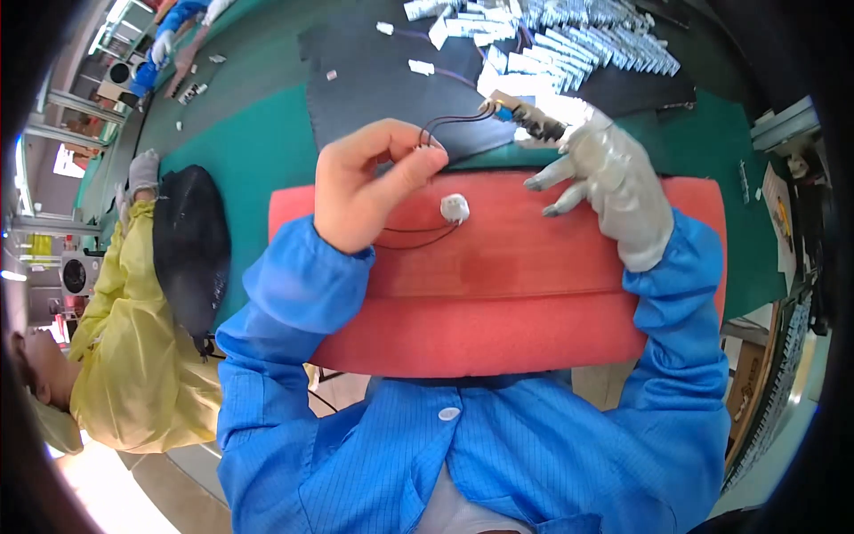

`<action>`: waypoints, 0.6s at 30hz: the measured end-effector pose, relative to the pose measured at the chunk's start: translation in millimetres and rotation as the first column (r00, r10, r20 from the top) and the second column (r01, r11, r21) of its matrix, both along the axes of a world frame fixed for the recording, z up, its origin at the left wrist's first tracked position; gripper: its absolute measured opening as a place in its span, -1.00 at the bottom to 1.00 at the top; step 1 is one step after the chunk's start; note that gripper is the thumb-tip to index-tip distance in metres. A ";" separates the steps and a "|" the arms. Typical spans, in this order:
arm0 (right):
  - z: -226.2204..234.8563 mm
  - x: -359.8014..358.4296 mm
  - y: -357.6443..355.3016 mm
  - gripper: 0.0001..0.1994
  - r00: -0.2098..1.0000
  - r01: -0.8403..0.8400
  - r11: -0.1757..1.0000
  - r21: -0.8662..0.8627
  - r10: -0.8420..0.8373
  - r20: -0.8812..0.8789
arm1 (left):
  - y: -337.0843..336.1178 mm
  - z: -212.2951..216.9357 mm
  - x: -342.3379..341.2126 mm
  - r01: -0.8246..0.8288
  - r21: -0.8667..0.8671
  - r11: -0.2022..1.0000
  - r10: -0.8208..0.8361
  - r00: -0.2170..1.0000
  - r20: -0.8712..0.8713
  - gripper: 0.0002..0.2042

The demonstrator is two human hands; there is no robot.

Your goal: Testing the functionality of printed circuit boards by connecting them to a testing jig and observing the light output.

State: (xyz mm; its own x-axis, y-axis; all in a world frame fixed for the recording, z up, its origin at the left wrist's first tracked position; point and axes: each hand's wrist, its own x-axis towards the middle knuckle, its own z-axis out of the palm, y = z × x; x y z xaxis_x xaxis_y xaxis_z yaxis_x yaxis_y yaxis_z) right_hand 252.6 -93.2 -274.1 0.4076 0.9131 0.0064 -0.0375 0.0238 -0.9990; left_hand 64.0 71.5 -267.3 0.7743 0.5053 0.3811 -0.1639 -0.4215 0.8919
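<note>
My left hand (369, 182) is bare and pinches thin dark wires (458, 118) between thumb and fingertips. These wires arch right to a small dark electronic assembly (536, 123) with a blue and yellowish end. My right hand (614, 173), in a pale glove with greyed fingertips, grips that assembly between thumb and index finger; the other fingers hang loosely curled. Below, on a red padded cushion (498, 329), lies a small white round part (455, 208) with dark wires running left behind my left wrist.
Rows of silvery-white wrapped parts (587, 55) lie at the back on a black mat (374, 89). The bench has a green top (258, 142). At left sits a person in yellow (133, 356) beside a black bag-like object (189, 249). A blue-sleeved person (182, 13) works far left.
</note>
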 end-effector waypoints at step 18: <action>7.4 -5.4 -8.5 0.17 0.859 -0.056 0.790 0.611 0.350 -0.373 | 49.1 95.1 24.1 0.390 -0.020 0.921 -0.359 0.826 -0.434 -0.93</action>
State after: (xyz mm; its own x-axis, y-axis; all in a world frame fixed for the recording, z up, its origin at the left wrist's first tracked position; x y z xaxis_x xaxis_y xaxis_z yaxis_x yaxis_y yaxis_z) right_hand 247.1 -101.7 -266.6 0.3024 0.8603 0.4103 -0.5411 0.5093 -0.6691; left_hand 88.1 120.6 -172.2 0.9916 0.1291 -0.0025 0.0629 -0.4656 0.8827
